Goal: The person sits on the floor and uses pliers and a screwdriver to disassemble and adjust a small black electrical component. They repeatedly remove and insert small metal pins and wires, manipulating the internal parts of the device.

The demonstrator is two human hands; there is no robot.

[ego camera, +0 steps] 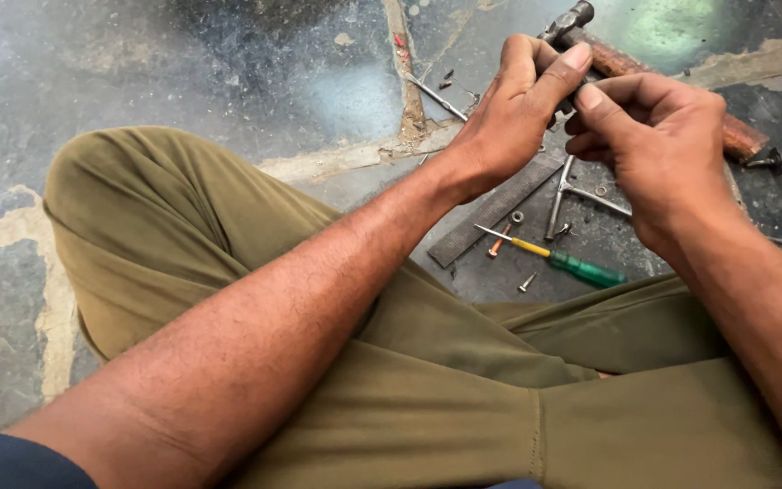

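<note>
My left hand (518,109) and my right hand (658,145) meet above the stone floor, fingers curled together around a small dark part (565,107) that is mostly hidden between them. Both hands pinch it with thumbs and forefingers. Below them lie a green-handled screwdriver (572,264) with a yellow collar, a flat grey metal file (500,210) and a pair of metal pliers (565,192). A hammer (653,77) with a wooden handle lies behind the hands.
I sit cross-legged in olive trousers (228,244) on a cracked grey stone floor (183,72). Small screws and washers (525,282) are scattered near the screwdriver. A thin metal rod (436,98) lies to the left of the hands.
</note>
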